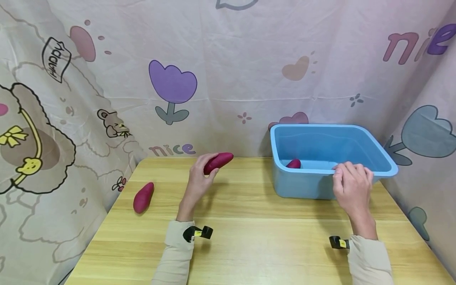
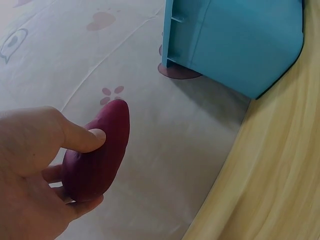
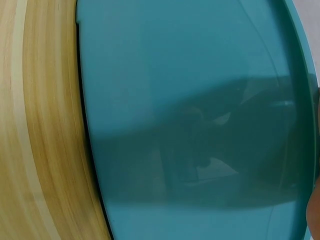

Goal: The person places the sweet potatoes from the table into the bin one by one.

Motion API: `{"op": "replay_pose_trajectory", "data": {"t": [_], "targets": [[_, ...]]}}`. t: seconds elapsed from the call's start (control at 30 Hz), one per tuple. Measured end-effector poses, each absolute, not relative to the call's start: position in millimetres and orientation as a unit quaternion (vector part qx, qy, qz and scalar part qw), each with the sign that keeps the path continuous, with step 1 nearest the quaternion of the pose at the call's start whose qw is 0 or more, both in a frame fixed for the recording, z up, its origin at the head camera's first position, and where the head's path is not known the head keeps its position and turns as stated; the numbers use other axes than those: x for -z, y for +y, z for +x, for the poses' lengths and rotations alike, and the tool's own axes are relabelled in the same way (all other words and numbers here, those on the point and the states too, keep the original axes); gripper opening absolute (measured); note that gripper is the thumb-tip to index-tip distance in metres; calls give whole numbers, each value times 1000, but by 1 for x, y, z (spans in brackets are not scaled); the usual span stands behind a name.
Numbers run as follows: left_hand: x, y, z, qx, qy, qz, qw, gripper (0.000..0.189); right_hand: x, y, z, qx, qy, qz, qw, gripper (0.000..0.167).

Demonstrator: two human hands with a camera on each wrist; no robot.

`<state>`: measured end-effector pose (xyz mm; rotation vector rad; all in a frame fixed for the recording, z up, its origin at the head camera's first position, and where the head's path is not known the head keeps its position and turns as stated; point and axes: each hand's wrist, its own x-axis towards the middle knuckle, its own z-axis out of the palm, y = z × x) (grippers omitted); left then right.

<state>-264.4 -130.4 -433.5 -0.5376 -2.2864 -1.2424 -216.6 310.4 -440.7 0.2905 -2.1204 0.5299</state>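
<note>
My left hand (image 1: 200, 176) holds a dark magenta sweet potato (image 1: 221, 160) above the table, left of the blue plastic bin (image 1: 303, 184). In the left wrist view, the thumb lies across the upper side of that sweet potato (image 2: 100, 160) and the fingers curl beneath it. My right hand (image 1: 352, 186) grips the bin's near rim, fingers curled over the edge. Only a bit of that hand (image 3: 314, 212) shows in the right wrist view, beside the bin wall (image 3: 175, 75). Inside the bin, at its left, lies another sweet potato (image 1: 293, 164), partly hidden by the rim.
A further sweet potato (image 1: 143, 198) lies on the left part of the wooden table (image 1: 256, 245). Behind the table hangs a printed curtain (image 1: 231, 79), which also runs along both sides. The bin stands at the table's back right.
</note>
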Motion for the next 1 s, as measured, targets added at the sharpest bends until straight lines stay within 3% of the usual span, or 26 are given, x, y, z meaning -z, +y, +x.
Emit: {"op": "replay_pose_trajectory", "data": {"t": [1.0], "targets": [[430,-108,-257,458,-822,-242,238,44,441,310,-217,-221,-853,119,457,40]]}}
